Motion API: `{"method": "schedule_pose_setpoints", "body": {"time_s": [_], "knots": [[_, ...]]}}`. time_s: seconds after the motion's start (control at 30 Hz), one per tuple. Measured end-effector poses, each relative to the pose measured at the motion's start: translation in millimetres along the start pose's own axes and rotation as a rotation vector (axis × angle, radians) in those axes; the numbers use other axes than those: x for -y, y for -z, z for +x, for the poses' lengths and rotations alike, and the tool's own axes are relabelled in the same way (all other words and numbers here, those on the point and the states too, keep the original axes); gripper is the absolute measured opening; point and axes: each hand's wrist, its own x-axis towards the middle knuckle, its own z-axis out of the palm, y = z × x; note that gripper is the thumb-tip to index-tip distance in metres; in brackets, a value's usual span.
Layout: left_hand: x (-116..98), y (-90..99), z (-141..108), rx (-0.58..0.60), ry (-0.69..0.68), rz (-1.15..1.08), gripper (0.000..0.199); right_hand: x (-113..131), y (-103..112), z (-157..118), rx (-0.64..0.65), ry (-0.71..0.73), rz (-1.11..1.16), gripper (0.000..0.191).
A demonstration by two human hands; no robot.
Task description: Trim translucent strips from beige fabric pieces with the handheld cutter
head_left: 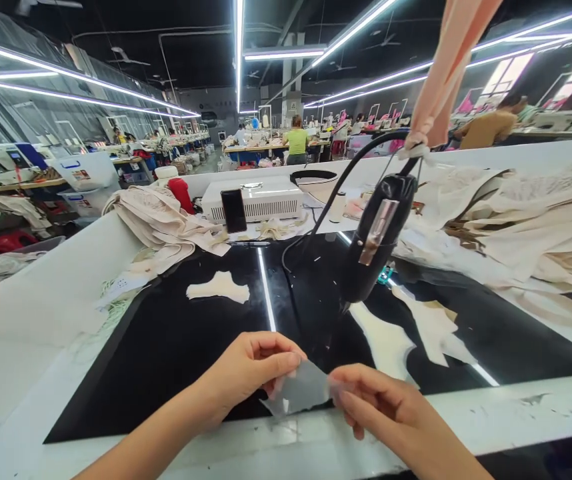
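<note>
A thin, translucent whitish sheet (302, 388) is stretched between my two hands above the front edge of the black mat (156, 360). My left hand (261, 363) pinches its upper left part between thumb and fingers. At the sheet's right corner, my right hand (373, 400) closes thumb against fingertips. Cream fabric pieces lie on the mat: one piece (219, 288) at the left, another (383, 337) just beyond my right hand, and several layered pieces (433, 323) farther right. A black handheld electric tool (379, 237) hangs over the mat from a peach cloth strip (441, 73).
A white box with vents (261, 200) stands at the back, a phone (234, 211) leaning against it. Cream fabric piles lie at left (159, 217) and right (526, 227). A black cable (333, 190) runs from the tool. People at sewing tables fill the background.
</note>
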Motion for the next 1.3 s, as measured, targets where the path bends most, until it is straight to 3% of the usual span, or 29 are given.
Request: {"method": "schedule_pose_setpoints", "body": {"time_s": [0.1,0.23,0.67,0.8,1.0,1.3], "knots": [[-2,6.1,-5,-0.042,0.015,0.014,0.028,-1,-2,7,0.117,-0.067,0.127,0.033],[-2,14.3,-7,-0.089,0.031,0.040,0.026,-1,-9,15,0.169,-0.104,0.204,0.037],[4,35.4,-7,-0.170,0.046,0.183,0.019,13,-28,23,0.177,-0.073,0.133,0.026],[3,40.4,-6,-0.188,0.003,0.263,0.019,6,-32,25,0.153,0.044,0.083,0.025],[7,50.8,0,-0.225,-0.083,0.473,0.022,-4,-35,29,0.114,0.324,-0.251,0.025],[7,54.1,6,-0.309,-0.213,0.762,0.016,-10,-41,36,0.063,0.545,-0.584,0.027]]}}
